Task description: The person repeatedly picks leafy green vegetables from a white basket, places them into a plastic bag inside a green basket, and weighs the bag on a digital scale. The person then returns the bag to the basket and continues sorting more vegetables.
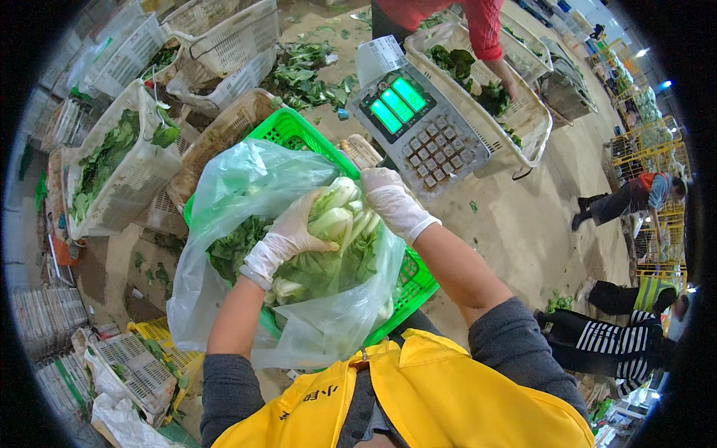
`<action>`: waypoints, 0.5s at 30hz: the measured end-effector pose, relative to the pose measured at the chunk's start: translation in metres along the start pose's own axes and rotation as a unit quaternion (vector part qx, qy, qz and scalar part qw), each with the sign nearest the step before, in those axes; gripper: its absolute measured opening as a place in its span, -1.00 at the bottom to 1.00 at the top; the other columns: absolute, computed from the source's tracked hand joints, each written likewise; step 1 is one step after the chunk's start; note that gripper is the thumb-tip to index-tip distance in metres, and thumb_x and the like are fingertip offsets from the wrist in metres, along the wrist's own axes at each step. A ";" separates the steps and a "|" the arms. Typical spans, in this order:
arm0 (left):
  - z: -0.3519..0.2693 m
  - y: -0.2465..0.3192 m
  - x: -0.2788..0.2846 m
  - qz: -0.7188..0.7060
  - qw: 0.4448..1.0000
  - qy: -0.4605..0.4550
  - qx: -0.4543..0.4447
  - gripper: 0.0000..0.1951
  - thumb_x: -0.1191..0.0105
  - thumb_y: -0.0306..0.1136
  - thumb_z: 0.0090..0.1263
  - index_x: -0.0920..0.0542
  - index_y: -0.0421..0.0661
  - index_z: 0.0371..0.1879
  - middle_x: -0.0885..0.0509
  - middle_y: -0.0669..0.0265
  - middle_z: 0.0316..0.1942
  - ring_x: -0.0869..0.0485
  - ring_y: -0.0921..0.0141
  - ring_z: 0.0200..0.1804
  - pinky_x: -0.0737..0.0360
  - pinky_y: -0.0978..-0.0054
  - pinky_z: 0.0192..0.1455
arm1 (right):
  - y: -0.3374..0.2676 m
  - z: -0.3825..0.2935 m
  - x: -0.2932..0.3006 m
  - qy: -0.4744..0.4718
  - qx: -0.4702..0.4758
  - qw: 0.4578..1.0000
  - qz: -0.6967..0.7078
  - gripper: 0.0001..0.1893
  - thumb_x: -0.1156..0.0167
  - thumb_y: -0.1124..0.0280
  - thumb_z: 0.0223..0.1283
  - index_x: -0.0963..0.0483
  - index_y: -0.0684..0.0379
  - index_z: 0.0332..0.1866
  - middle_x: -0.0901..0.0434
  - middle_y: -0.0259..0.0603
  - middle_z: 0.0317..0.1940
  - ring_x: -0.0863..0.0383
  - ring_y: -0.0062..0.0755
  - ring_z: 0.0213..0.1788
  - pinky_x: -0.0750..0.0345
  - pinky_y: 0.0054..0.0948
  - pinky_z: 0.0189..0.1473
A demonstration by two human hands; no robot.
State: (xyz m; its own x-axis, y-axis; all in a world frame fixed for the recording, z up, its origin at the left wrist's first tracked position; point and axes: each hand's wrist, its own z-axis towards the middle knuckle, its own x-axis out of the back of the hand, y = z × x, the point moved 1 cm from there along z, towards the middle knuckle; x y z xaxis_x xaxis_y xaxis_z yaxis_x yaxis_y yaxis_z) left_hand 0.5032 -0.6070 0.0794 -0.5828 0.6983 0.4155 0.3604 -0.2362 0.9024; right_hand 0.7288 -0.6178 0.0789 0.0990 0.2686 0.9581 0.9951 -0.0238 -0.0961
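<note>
A bright green plastic crate (417, 291) stands in front of me, lined with a large translucent plastic bag (224, 179). Inside the bag lie leafy greens with pale, thick stems (330, 224), like Chinese cabbage. My left hand (294, 229), in a thin white glove, grips a bunch of them, thumb across the stems. Gloved as well, my right hand (392, 201) is curled at the crate's far right rim beside the stems. Whether its fingers hold the bag's edge or the rim is hidden. Just beyond it is a digital scale's keypad-and-display unit (420, 123), its screen lit green.
Pale plastic crates with greens stand at left (123, 185) and upper right (532, 140). A person in a red sleeve (484, 33) reaches into the latter. Loose leaves (308, 73) litter the floor. Several people, one in a striped top (610, 339), are at the right.
</note>
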 end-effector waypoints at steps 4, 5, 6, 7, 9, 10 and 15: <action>-0.019 -0.002 0.001 -0.080 0.996 0.024 -0.040 0.11 -0.62 -0.21 -0.29 -0.29 -0.09 0.40 -0.47 0.17 0.28 -0.42 0.23 0.35 -0.30 0.33 0.45 | -0.011 -0.005 0.035 0.093 -0.089 0.990 0.064 -0.83 -0.08 0.37 0.28 -0.59 0.19 -0.22 -0.70 0.07 -0.40 -0.76 0.01 -0.23 -0.67 -0.07 -0.21; -0.024 -0.006 0.002 -0.105 0.992 0.035 -0.054 0.12 -0.62 -0.20 -0.30 -0.29 -0.09 0.39 -0.46 0.18 0.29 -0.41 0.23 0.35 -0.29 0.32 0.45 | -0.012 -0.012 0.051 0.122 -0.116 0.983 0.069 -0.81 -0.01 0.37 0.32 -0.56 0.18 -0.20 -0.70 0.08 -0.37 -0.74 0.05 -0.24 -0.64 -0.03 -0.22; -0.030 -0.001 0.004 -0.115 0.991 0.041 -0.052 0.11 -0.62 -0.21 -0.30 -0.29 -0.08 0.40 -0.45 0.20 0.30 -0.41 0.24 0.35 -0.29 0.30 0.45 | -0.009 -0.022 0.067 0.153 -0.131 0.976 0.084 -0.81 -0.01 0.36 0.34 -0.55 0.17 -0.20 -0.70 0.06 -0.34 -0.73 0.09 -0.23 -0.62 -0.01 -0.23; -0.034 0.003 0.007 -0.100 0.993 0.036 -0.049 0.13 -0.63 -0.22 -0.31 -0.28 -0.08 0.41 -0.45 0.21 0.31 -0.41 0.25 0.35 -0.28 0.31 0.46 | -0.004 -0.032 0.080 0.184 -0.141 0.968 0.100 -0.81 -0.01 0.34 0.36 -0.54 0.16 -0.19 -0.70 0.05 -0.31 -0.72 0.12 -0.23 -0.60 0.01 -0.23; -0.030 0.011 0.006 -0.084 0.995 0.013 -0.059 0.18 -0.65 -0.23 -0.33 -0.25 -0.07 0.44 -0.44 0.23 0.33 -0.40 0.26 0.37 -0.27 0.32 0.48 | 0.018 -0.059 0.099 0.397 -0.116 0.896 0.160 -0.79 -0.06 0.25 0.40 -0.54 0.15 -0.23 -0.69 -0.04 -0.40 -0.72 -0.01 -0.35 -0.59 -0.12 -0.29; -0.028 0.015 0.002 0.042 0.999 0.021 -0.016 0.13 -0.62 -0.22 -0.28 -0.26 -0.11 0.42 -0.46 0.18 0.31 -0.42 0.23 0.36 -0.28 0.31 0.47 | 0.014 -0.069 0.118 0.429 -0.075 0.865 0.249 -0.81 -0.09 0.27 0.41 -0.53 0.16 -0.22 -0.66 -0.06 -0.44 -0.69 -0.09 -0.39 -0.57 -0.19 -0.31; 0.032 0.016 -0.016 0.151 0.984 -0.024 0.087 0.06 -0.57 -0.01 -0.25 -0.36 -0.15 0.34 -0.49 0.04 0.27 -0.47 0.14 0.31 -0.36 0.23 0.38 | -0.006 -0.093 0.128 0.339 0.061 0.826 0.447 -0.86 -0.13 0.36 0.43 -0.53 0.21 -0.12 -0.57 -0.22 -0.41 -0.58 -0.46 -0.31 -0.49 -0.52 -0.21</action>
State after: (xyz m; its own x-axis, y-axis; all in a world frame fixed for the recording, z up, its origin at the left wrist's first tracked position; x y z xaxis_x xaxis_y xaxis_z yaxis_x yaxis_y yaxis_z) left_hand 0.5417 -0.6009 0.0833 -0.3973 0.6456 0.6522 0.6332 -0.3216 0.7040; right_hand 0.7362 -0.6732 0.2277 0.8134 -0.4057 0.4168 0.5202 0.1869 -0.8333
